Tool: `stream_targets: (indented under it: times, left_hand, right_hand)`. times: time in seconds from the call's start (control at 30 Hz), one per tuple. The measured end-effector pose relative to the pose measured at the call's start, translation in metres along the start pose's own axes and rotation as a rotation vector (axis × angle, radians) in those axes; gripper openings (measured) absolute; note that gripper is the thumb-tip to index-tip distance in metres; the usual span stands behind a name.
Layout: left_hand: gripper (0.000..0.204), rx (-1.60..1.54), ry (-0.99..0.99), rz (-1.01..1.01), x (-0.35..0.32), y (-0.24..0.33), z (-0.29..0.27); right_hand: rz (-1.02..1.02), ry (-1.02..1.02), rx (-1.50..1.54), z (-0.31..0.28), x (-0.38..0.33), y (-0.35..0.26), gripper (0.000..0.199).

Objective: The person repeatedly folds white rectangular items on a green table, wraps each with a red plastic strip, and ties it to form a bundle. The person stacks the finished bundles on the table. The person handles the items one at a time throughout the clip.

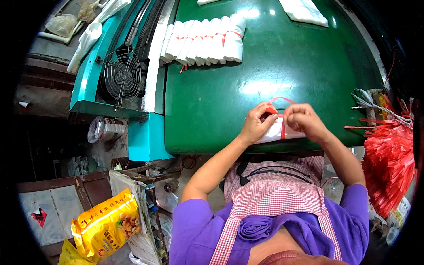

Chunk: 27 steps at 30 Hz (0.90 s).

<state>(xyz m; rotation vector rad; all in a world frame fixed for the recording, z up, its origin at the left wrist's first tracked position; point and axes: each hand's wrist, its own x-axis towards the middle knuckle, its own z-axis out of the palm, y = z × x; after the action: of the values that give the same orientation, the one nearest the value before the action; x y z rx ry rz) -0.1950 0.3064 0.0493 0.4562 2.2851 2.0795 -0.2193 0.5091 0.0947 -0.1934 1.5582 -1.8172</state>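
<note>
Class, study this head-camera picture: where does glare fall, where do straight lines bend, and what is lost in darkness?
Head view: pale glare patches lie on the green table, above the left hand and right hand; the table's near edge curves with the fisheye; the corners go black, and the floor at left is dim.

You had two hands at the table edge, your left hand (255,125) and your right hand (304,121), together on one white bundle (278,131) crossed by one red strip (280,102). One row of tied white bundles (204,40) lay farther up the green table (212,101); about seven showed, though the overlaps made the exact count uncertain. One loose white stack (304,11) sat at the far right, one sheaf of red strips (388,159) hung beside you, one wire-guarded fan (122,76) stood left, and one yellow snack bag (105,224) lay below.
</note>
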Motion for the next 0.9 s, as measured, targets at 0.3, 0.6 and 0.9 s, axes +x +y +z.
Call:
stream_targets:
  times: [0.3,0.6,0.9]
  left_hand:
    - [0.014,0.524,-0.281,0.739,-0.007,0.011,0.01]
    - [0.009,0.754,0.107,0.149,0.044,-0.007,-0.041]
    - [0.019,0.768,0.506,0.163,0.122,-0.001,-0.163]
  right_hand:
    - [-0.283,0.141,-0.61,0.004,0.01,0.026,0.011]
    - [-0.719,0.058,-1.3,0.037,-0.036,0.022,0.03]
    - [-0.582,0.536,-1.088,-0.025,0.094,-0.014,0.059]
